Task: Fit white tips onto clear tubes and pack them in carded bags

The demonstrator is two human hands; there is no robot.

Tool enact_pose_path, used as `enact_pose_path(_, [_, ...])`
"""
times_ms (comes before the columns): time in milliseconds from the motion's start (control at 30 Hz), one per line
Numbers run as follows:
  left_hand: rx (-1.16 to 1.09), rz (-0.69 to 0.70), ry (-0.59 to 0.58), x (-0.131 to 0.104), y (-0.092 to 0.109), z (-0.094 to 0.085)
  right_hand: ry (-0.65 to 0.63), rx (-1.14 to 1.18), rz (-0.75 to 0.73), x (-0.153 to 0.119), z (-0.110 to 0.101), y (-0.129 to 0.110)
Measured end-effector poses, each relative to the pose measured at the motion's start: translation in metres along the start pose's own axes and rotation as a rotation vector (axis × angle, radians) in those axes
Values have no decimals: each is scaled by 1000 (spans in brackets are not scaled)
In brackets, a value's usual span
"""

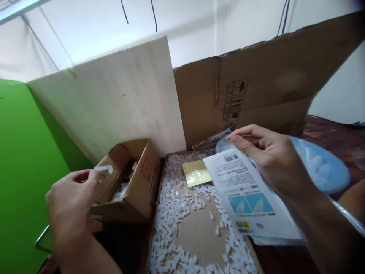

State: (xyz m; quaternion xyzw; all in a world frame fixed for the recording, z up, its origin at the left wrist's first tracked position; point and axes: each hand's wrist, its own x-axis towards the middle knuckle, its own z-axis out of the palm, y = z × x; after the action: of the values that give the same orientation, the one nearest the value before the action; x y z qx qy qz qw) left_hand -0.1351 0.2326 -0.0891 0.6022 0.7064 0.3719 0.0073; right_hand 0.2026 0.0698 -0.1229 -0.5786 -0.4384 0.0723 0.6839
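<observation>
My left hand [74, 194] is closed at the left, pinching a small white strip [104, 168] beside an open cardboard box [148, 171]. In my right hand [265, 152], thumb and fingers grip the top of a clear plastic packet [248, 190] with a white printed card showing a barcode and blue pictures. The packet hangs over the right side of a shallow cardboard tray [199, 236] scattered with small white pointed pieces. A yellow packet [196, 173] lies on the pieces near the tray's back, just left of the printed card.
Behind my right hand is a light blue basin [336, 171] with white pieces inside. A large cardboard sheet [256, 76] and a white board [114, 102] stand at the back. A green panel [23, 171] borders the left.
</observation>
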Motion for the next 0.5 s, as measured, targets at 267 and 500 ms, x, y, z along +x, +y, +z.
enact_pose_path(267, [-40, 117, -139, 8, -22, -1, -40, -8, 13, -2, 2, -1])
enact_pose_path(500, [-577, 203, -97, -28, 16, -13, -41, 27, -23, -6, 6, -5])
